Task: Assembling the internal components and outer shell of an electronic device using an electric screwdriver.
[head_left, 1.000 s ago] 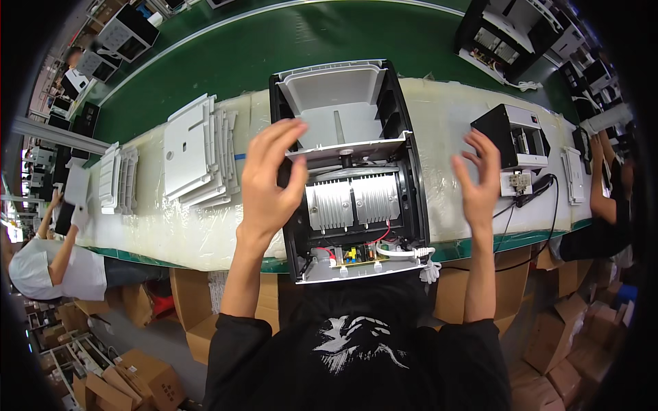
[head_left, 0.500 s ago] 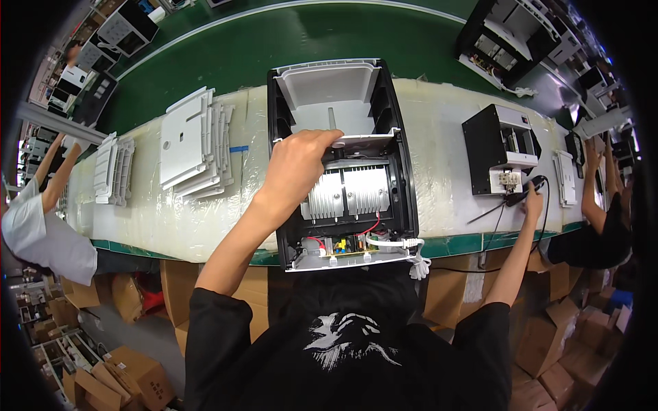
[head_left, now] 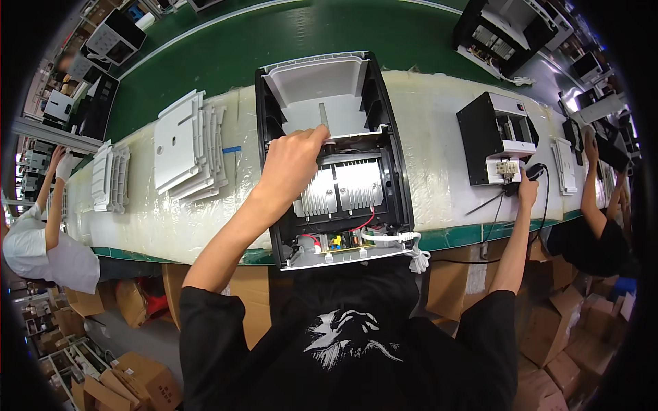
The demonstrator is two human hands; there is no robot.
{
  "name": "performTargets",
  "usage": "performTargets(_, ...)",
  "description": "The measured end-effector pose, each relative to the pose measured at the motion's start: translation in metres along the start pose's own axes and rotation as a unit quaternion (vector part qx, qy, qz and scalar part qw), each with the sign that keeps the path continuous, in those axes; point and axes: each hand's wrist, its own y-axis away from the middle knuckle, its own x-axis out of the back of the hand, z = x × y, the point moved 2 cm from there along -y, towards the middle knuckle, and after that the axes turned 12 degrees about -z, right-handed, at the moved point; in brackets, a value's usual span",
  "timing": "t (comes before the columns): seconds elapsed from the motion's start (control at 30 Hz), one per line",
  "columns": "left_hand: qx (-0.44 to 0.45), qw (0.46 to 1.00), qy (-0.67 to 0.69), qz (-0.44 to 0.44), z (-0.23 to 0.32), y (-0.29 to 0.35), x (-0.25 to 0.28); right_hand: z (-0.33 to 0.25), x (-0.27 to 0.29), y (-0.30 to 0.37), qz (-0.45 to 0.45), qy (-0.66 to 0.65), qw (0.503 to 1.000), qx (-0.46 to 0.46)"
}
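In front of me lies an open black-and-white appliance housing [head_left: 401, 185], with two silver finned heat sinks [head_left: 360, 185] and a circuit board [head_left: 346, 240] inside. My left hand [head_left: 291, 161] reaches over its left side, closed, fingertips together at the crosspiece above the heat sinks. Whatever those fingers pinch, if anything, is hidden. Out to the right, my right hand [head_left: 528, 190] is wrapped round a black corded electric screwdriver [head_left: 539, 170], its thin bit pointing left. That hand is close to the front of a small black-and-white boxy device [head_left: 480, 140].
Stacked white plastic panels [head_left: 181, 147] and ribbed white pieces [head_left: 110, 178] lie left on the film-covered bench [head_left: 432, 103]. A white cord [head_left: 418, 259] hangs at the housing's near right corner. Co-workers' arms [head_left: 591, 178] show at both sides. Cardboard boxes [head_left: 452, 288] stand below.
My right hand has moved slightly up and left with the screwdriver, nearer the boxy device. My left hand stays at the crosspiece. The whole view has shifted a little.
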Motion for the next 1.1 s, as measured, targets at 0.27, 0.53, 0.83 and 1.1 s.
performTargets(0.27, 0.052, 0.992, 0.093, -0.073, 0.010, 0.002, 0.015, 0.028, 0.005, -0.032, -0.072, -0.142, 0.987, 0.028)
performTargets(0.53, 0.224, 0.810, 0.541, 0.028, 0.011, 0.083, 0.004, 0.051, 0.130, 0.111, 0.065, -0.720, 0.654, 0.221)
performTargets(0.83, 0.311, 0.753, 0.569, 0.110, 0.030, 0.077, -0.009, -0.084, 0.218, 0.222, 0.174, -0.628, 0.622, 0.434)
performTargets(1.1, 0.237, 0.740, 0.611, 0.149, 0.041, 0.067, -0.023, -0.135, 0.182, 0.241, 0.177, -0.526, 0.689, 0.467)
